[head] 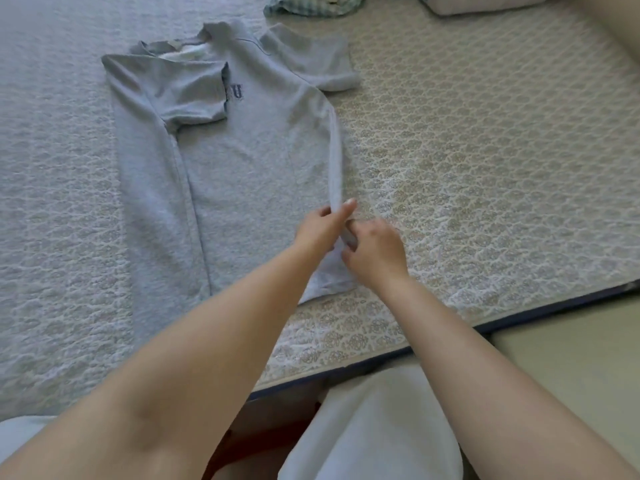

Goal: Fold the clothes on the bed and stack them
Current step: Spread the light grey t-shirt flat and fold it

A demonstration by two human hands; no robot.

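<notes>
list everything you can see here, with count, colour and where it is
t-shirt: one, grey with dark lettering, flat on the bed, left side and sleeve folded in
checked cloth: one, green and white, top edge of the bed
pillow: one, white, top right, only partly in view
bedspread: one, pale patterned, covers the bed
floor: beige, lower right beside the bed
left hand: one, pinches the t-shirt's right edge near the hem
right hand: one, grips the same edge just below the left hand
</notes>
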